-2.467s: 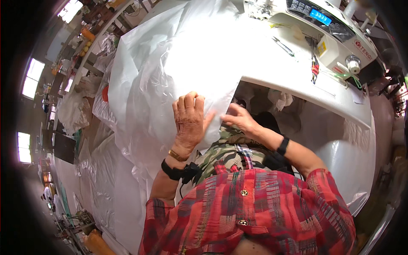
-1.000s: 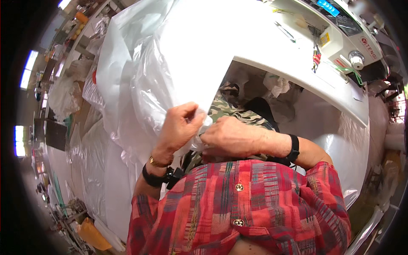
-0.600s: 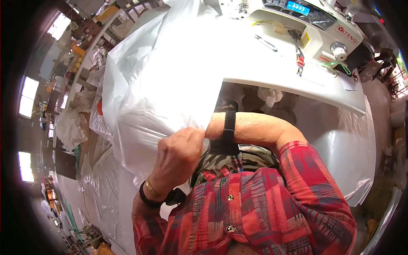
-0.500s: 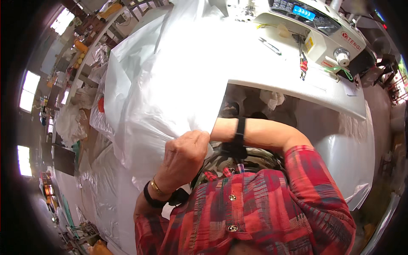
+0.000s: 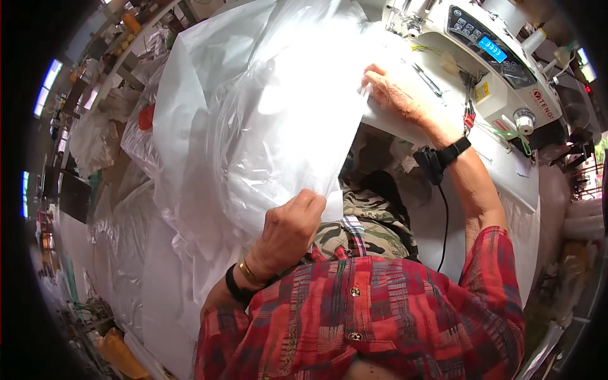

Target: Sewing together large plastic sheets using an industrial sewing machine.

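Observation:
A large sheet of translucent white plastic [image 5: 253, 145] spreads over the sewing table and hangs toward my lap on the left. My left hand [image 5: 292, 223] is closed on its near edge, just above my lap, with thumb and fingertips pinched together. Farther off, at the sheet's right edge by the machine, my right hand [image 5: 394, 94] pinches the plastic with its fingers bent. Between the two hands the edge runs fairly straight. Strong light washes out the sheet's far part. A white sewing machine [image 5: 516, 85] with a lit blue display stands to the right of my right hand.
Thread snips [image 5: 428, 80] and a red-handled tool [image 5: 469, 120] lie on the white tabletop [image 5: 500, 171] near the machine. A black cord [image 5: 444, 221] hangs from my right wrist's strap. Crumpled plastic [image 5: 95, 142] fills the left side.
My right hand has come out from under the sheet's near edge and reached far and right to its edge by the machine. My left hand keeps its pinch, shifted slightly right.

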